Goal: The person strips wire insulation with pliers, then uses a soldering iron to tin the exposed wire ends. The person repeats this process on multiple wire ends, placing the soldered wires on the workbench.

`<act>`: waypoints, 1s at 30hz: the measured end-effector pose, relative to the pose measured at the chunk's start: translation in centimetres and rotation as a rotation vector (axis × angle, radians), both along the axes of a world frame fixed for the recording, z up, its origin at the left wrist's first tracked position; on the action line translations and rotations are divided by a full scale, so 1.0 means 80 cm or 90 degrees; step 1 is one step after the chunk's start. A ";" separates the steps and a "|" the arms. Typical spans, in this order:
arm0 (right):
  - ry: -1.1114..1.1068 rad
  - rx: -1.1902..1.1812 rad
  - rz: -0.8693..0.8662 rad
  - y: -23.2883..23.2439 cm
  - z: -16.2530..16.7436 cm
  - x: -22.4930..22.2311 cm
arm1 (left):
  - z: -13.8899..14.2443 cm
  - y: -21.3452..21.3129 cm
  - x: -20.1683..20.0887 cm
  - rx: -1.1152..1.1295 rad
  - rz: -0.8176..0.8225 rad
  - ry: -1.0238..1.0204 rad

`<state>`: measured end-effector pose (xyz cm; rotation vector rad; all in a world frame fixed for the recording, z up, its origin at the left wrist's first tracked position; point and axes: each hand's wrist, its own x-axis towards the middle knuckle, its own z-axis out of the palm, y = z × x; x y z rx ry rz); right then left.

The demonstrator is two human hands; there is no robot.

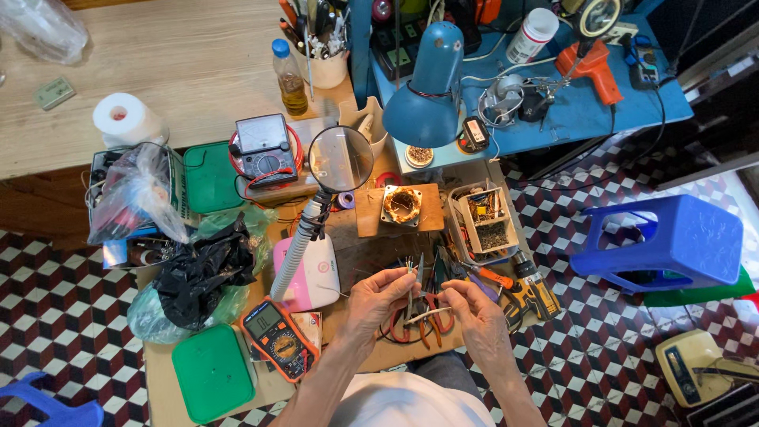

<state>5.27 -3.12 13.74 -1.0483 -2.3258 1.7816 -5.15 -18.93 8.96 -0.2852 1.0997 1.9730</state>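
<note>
My left hand (378, 299) pinches a small bundle of thin wires (409, 266) whose bare ends stick up above the fingers. My right hand (473, 308) holds the other part of the same pale cable (423, 315), which runs between the two hands. Both hands hover over a cluttered wooden board (371, 245). Red-handled pliers (427, 316) and other hand tools lie right under the hands. A magnifier (341, 159) on a flexible arm stands above the left hand.
An orange multimeter (277, 338) and green lids (212, 372) lie left. A blue desk lamp (427, 87), analogue meter (265, 148), parts box (484, 221), yellow drill (528, 292) and black bag (202, 273) crowd the bench. A blue stool (672, 241) stands right.
</note>
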 end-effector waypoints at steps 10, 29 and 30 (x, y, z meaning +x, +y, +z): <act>0.197 0.386 0.316 0.146 -0.008 -0.159 | 0.021 0.051 -0.021 -0.083 0.151 -0.049; 0.219 0.311 0.530 0.310 -0.093 -0.350 | 0.005 0.212 -0.072 -0.179 0.352 -0.112; 0.232 0.311 0.537 0.309 -0.095 -0.355 | 0.002 0.207 -0.074 -0.188 0.354 -0.120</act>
